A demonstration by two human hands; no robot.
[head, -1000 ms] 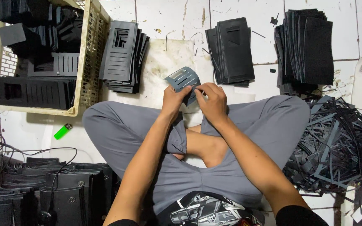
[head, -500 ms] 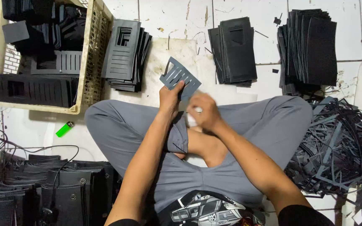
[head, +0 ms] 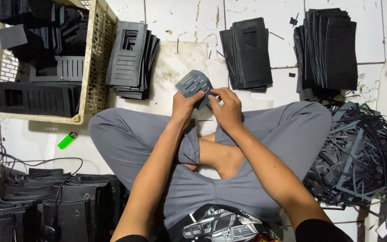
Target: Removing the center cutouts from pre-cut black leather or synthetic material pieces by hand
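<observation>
A slate-grey slotted sheet is seen against a cream mat; black is worn by the slotted stack, the plain stacks and the tall pile; the crate is coloured pale cream with a lattice pattern; the lighter is bright green; the trousers are plain grey; the floor is tiled white, stained brown; the offcuts are dark grey-black.

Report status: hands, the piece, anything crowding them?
Left hand and right hand both grip slotted grey sheet. Held above floor. Black stacks nearby, not touching.
</observation>
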